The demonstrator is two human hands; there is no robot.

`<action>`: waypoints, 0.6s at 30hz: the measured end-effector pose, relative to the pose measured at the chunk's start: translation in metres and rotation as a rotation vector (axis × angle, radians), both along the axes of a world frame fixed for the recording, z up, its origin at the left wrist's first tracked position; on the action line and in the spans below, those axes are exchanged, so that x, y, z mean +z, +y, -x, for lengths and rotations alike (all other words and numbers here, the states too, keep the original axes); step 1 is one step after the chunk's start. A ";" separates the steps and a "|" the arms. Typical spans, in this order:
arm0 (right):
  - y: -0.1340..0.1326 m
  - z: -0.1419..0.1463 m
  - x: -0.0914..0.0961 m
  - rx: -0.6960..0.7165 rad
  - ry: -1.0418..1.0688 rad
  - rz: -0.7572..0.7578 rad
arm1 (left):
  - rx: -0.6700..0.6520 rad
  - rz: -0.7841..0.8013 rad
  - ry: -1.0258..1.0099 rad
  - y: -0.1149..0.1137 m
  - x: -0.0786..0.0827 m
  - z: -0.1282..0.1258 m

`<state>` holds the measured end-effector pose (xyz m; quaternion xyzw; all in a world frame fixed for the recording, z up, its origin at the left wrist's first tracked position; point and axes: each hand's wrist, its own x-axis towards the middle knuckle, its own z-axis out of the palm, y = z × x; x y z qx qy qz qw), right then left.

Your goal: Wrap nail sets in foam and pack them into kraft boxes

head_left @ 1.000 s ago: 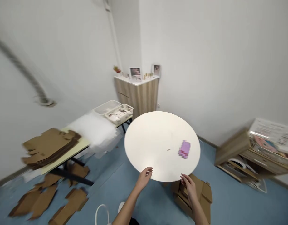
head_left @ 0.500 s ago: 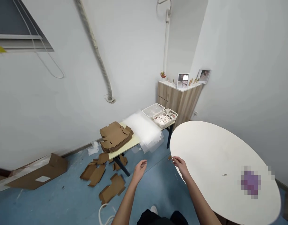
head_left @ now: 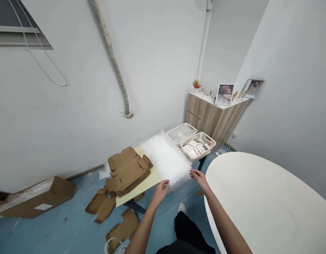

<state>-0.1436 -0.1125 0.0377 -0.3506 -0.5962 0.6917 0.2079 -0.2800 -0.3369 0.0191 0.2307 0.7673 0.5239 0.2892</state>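
White sheets (head_left: pixel 166 158), lengthwise from wall (head_left: pixel 157 81) toward left hand (head_left: pixel 160 191) and right hand (head_left: pixel 201 179) (fingers half-curled, empty)

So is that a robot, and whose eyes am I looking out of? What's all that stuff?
No robot here! These are a person's own bare hands: the left hand and the right hand. One camera worn on the person's head takes every picture, looking forward and down, so you see roughly what they see.

The yellowish table has a stack of flat brown cardboard, some thin white sheets and two white baskets. The nearer basket has lots of small things inside, too tiny to name for sure. A big white table curves along the right.

I can't see anything held in either hand. Both are close to the edge of the white sheets, but I can't tell whether they touch it.
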 end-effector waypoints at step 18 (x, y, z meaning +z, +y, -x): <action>0.195 0.284 -0.028 0.124 -0.326 -0.456 | -0.103 0.176 0.505 0.186 -0.026 0.164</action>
